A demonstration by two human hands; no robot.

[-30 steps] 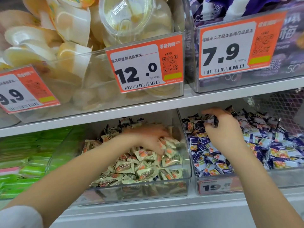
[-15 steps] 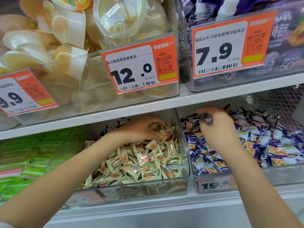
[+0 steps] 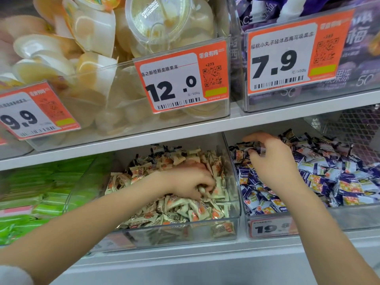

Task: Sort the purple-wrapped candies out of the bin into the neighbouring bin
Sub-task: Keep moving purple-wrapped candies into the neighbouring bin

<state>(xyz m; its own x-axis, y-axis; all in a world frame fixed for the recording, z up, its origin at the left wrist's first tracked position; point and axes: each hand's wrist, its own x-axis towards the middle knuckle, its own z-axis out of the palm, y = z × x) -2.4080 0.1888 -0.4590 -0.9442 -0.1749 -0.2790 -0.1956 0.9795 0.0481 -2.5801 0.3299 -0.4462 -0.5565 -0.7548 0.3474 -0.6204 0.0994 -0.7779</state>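
Resting among purple-wrapped candies (image 3: 320,177), right hand (image 3: 273,163) fingers (image 3: 251,137) spread

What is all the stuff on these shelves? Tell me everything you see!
Cream-and-orange wrapped candies: many, in the clear plastic middle bin, lower shelf.
Purple-and-white wrapped candies: many, in the clear right bin, lower shelf.
Green packets: many, lower left.
Pale yellow jelly cups: many, upper bins, left and middle.
Purple pouches: several, upper right bin.
Orange-and-white price tags: four, reading 9.9, 12.0, 7.9, and one on the lower right bin.
White shelf board: one, between the rows.
Left hand: digging in the cream candies, fingers curled round some.
Right hand: over the purple candies, fingers bent.
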